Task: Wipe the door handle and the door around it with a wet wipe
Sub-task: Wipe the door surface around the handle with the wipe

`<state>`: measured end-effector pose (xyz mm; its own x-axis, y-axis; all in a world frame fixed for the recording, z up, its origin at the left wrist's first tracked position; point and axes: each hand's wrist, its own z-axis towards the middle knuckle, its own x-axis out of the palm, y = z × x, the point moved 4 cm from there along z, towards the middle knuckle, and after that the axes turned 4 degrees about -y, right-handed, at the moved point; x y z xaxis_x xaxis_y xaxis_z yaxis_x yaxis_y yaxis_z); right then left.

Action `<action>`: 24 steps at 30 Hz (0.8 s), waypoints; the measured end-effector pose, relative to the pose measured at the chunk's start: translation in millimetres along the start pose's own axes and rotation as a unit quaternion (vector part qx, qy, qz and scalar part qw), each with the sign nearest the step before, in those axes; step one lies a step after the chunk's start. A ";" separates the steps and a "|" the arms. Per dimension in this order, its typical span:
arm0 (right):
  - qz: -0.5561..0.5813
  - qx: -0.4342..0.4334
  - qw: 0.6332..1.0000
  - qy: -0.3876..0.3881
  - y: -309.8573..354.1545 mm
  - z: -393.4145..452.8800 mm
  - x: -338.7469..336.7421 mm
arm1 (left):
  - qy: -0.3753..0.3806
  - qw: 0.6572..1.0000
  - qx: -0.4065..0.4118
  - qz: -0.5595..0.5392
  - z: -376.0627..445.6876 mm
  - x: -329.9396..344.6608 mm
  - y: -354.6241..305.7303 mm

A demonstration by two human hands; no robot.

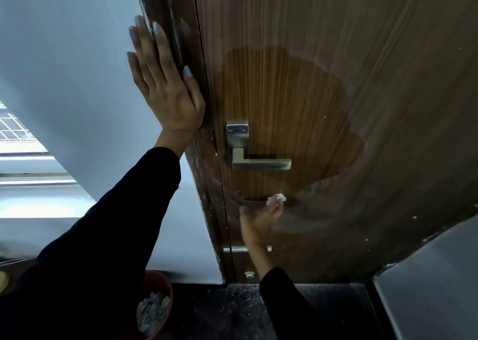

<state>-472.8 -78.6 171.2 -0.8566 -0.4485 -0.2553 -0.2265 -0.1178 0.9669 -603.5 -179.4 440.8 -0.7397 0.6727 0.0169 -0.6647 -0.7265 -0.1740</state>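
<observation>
A brown wood-grain door fills the view, dusty except for a darker wiped patch around the handle. The silver lever handle points right from its square plate. My right hand is below the handle, blurred, pressing a crumpled white wet wipe against the door at the lower edge of the wiped patch. My left hand lies flat with fingers spread on the dark door frame and the wall, up and left of the handle.
A grey-white wall stands left of the frame, with a bright window beyond. A reddish pot with scraps in it sits on the dark floor. A metal latch crosses the door's lower edge.
</observation>
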 end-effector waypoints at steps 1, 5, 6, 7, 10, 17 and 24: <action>0.004 -0.005 1.000 0.016 3.1 -5.5 7.4 | -0.001 1.000 0.000 -0.001 0.4 0.0 0.0; 0.018 0.025 0.999 -0.012 1.6 -0.3 0.2 | 0.004 1.000 -0.005 -0.001 1.1 0.6 -0.6; 0.035 0.036 0.998 -0.035 -0.1 6.2 -8.9 | 0.004 1.000 -0.006 -0.002 1.3 0.7 -0.6; 0.056 0.042 0.996 -0.059 -0.9 13.4 -17.9 | 0.005 1.000 -0.007 -0.003 0.9 0.7 -0.7; 0.081 -0.015 0.990 -0.114 7.7 32.9 -39.3 | 0.007 1.000 -0.002 -0.002 -0.2 1.3 -0.7; 0.110 -0.007 0.983 -0.146 8.8 46.1 -53.9 | 0.006 1.000 0.004 -0.008 -0.1 1.2 1.2; 0.064 -0.138 0.975 -0.162 37.9 46.8 -61.7 | -0.007 1.000 0.015 -0.006 -0.8 2.4 2.6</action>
<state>-450.2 -13.9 223.5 -0.9811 -0.1780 -0.0759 -0.0124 -0.3338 0.9426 -607.0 -179.6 439.6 -0.7324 0.6801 0.0326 -0.6768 -0.7219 -0.1442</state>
